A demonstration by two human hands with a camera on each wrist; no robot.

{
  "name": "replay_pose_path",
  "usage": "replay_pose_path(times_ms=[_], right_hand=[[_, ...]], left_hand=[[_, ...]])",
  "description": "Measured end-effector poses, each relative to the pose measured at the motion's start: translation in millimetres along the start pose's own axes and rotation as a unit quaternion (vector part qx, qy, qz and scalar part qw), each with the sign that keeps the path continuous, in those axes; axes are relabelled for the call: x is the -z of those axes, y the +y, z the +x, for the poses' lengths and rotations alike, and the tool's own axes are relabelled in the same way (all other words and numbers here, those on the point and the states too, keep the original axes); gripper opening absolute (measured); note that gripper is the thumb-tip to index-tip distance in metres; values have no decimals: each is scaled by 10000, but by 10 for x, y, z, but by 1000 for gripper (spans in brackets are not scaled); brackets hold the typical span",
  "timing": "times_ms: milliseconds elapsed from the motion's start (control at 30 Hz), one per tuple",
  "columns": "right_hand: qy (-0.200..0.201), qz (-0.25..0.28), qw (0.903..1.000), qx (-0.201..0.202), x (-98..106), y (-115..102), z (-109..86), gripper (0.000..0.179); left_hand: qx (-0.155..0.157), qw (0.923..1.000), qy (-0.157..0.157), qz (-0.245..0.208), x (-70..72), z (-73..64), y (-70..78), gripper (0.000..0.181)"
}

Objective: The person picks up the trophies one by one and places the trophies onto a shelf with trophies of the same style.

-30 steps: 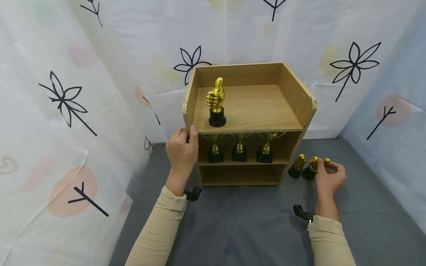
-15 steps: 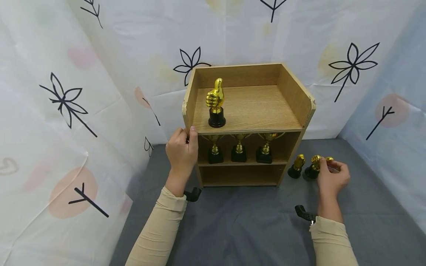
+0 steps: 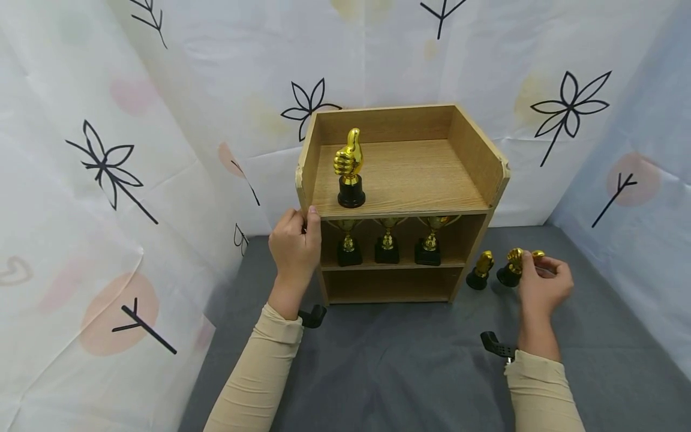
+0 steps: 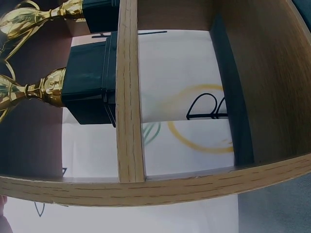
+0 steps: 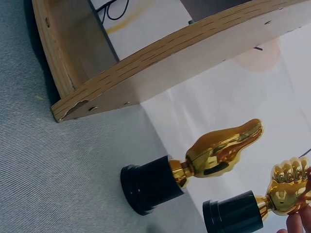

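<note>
My left hand (image 3: 295,243) grips the left front edge of a wooden shelf unit (image 3: 405,212); only a sliver of it enters the left wrist view. At the right, my right hand (image 3: 545,289) pinches the gold part of a thumbs-up trophy (image 5: 286,194) with a black base. Fingers hide part of its gold top. Beside it on the cloth stands another thumbs-up trophy (image 3: 481,271), upright. A third thumbs-up trophy (image 3: 351,170) is upright on the top board, toward the left. Three gold cup trophies on black bases, including a right-hand one (image 3: 429,245), occupy the middle shelf.
A grey cloth (image 3: 399,372) covers the tabletop. White patterned fabric (image 3: 205,102) hangs behind and at both sides. Raised wooden sides, such as the right side panel (image 3: 479,153), border the top board. Below the cup trophies is a lower compartment (image 3: 388,285).
My right hand and the pinched trophy have shifted slightly right and away, widening the gap from the trophy beside it. My left hand keeps its place on the shelf unit.
</note>
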State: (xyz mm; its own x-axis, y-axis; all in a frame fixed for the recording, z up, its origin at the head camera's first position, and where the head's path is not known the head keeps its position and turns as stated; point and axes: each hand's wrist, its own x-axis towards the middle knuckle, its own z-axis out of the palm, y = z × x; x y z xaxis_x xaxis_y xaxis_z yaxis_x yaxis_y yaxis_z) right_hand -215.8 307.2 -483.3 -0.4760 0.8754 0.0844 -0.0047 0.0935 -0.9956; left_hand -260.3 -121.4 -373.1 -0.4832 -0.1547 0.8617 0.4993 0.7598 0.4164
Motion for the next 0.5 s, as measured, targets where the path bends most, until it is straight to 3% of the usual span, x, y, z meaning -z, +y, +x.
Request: replay_pose_path(times_ms=[200, 500], right_hand=[[-13, 81, 10000, -39, 9, -86, -14, 22], [85, 45, 9997, 245, 31, -183, -30, 21]], left_hand=[[22, 10000, 3, -42, -8, -7, -12, 52], [25, 10000, -46, -29, -9, -14, -12, 52]])
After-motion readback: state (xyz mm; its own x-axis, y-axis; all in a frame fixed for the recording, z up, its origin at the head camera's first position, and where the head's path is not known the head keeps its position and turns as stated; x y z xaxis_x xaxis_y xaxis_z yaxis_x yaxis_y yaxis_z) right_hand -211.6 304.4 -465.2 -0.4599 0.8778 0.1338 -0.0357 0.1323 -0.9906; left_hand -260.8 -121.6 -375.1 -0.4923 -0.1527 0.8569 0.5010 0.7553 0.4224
